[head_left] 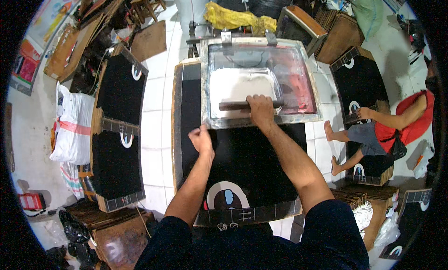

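The right hand (261,109) is closed over a long, narrow bar of dark, greyish-brown colour (233,105). The back of this hand faces up and its fingers are folded over the bar, clamped on it — the fingertips themselves I cannot see. The bar lies crosswise under the fingers; a longer piece of it comes out to the left of the hand and a shorter piece to the right. It is inside a rectangular frame with worn, whitish edges (313,90), near the side closest to the person, and just beyond it a pale, whitish patch of paint (242,83) spreads on the mesh. Reddish stains (301,90) are on the right part of the mesh.

The left hand (200,140) is near the lower left corner of the frame. Its fingers are bent and somewhat blurred, so I cannot tell if they pinch the frame, only touch it, or stay just beside it.

Under the frame lies a flat, black rectangular panel (252,162), with a white, arch-shaped print with blue inside (228,196) at its near end. Two metal clamps (226,38) are at the far edge of the frame — a crumpled yellow cloth (240,20) lies behind them.
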A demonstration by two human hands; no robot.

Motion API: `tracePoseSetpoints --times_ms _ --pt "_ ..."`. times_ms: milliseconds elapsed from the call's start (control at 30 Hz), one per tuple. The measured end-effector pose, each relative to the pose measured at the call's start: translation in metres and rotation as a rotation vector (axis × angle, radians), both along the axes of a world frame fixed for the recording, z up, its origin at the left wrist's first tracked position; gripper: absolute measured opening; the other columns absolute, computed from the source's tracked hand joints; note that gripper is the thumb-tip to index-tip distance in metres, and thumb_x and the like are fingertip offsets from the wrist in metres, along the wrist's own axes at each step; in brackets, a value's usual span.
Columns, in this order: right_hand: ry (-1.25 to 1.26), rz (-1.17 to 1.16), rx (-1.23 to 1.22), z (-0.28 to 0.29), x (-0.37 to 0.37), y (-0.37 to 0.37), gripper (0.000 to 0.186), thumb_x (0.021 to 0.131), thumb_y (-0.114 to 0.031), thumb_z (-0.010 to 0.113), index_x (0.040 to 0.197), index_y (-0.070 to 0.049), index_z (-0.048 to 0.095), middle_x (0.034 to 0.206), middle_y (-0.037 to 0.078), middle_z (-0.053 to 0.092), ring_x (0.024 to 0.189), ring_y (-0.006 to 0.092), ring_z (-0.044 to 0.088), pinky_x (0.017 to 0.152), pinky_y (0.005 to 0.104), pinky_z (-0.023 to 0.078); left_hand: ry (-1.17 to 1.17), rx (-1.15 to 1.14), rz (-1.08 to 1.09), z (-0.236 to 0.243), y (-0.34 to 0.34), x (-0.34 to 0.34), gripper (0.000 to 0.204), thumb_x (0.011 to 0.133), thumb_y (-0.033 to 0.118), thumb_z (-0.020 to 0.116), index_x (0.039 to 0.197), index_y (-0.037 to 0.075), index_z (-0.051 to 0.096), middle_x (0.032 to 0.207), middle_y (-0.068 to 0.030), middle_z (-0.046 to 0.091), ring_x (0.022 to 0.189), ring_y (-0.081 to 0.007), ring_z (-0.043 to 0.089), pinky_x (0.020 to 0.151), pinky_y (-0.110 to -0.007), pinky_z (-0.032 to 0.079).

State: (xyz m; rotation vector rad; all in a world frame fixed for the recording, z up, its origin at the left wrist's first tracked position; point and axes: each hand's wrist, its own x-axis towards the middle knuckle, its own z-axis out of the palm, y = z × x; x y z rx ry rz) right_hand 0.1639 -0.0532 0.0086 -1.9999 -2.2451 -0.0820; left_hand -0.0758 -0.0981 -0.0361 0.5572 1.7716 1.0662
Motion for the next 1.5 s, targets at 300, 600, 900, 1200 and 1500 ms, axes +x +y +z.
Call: tracePoseSetpoints --times_ms 300,600,900,1200,1500 --pt "0.09 0.099 -0.081 0.008 0.01 0.009 0.032 0.077 -0.022 0.083 0.104 -0.013 0.068 0.097 0.006 0.069 0.096 0.0285 0.066 0.083 0.0481 0.045 1.049 0.602 -0.693 -0.032 0.001 -0.024 0.124 0.07 0.061 0.088 0.154 -0.011 0.032 0.155 -0.0327 0.041 0.15 -0.0417 0.036 0.123 -0.058 0.027" --pt "0.127 0.094 0.17 -0.021 0.036 0.179 0.043 0.077 -0.035 0.085 0.111 -0.013 0.073 0.096 0.01 0.075 0.096 0.033 0.07 0.085 0.0517 0.049 1.093 0.519 -0.733 -0.029 0.005 -0.019 0.117 0.074 0.056 0.089 0.152 -0.012 0.033 0.152 -0.0312 0.044 0.148 -0.0415 0.038 0.123 -0.057 0.027" --pt "0.068 0.067 0.287 -0.023 0.01 0.08 0.031 0.078 -0.014 0.08 0.107 -0.014 0.068 0.098 0.007 0.068 0.097 0.0298 0.065 0.083 0.0464 0.046 1.079 0.495 -0.771 -0.033 0.004 -0.02 0.122 0.074 0.052 0.091 0.157 -0.007 0.023 0.157 -0.0269 0.035 0.153 -0.0389 0.029 0.125 -0.056 0.024" --pt "0.056 0.057 0.273 -0.01 0.02 0.168 0.027 0.08 -0.014 0.078 0.104 -0.014 0.067 0.098 0.004 0.067 0.097 0.0282 0.064 0.082 0.0457 0.046 1.103 0.501 -0.762 -0.03 0.004 -0.02 0.12 0.075 0.049 0.091 0.158 -0.006 0.023 0.158 -0.026 0.035 0.153 -0.0379 0.029 0.126 -0.055 0.023" --pt "0.033 0.012 0.136 -0.02 -0.003 0.014 0.034 0.076 -0.013 0.076 0.108 -0.015 0.066 0.1 0.003 0.064 0.098 0.0264 0.062 0.083 0.0453 0.045 1.097 0.493 -0.751 -0.033 0.004 -0.02 0.119 0.076 0.048 0.09 0.157 -0.009 0.023 0.156 -0.0291 0.04 0.151 -0.04 0.033 0.125 -0.055 0.023"
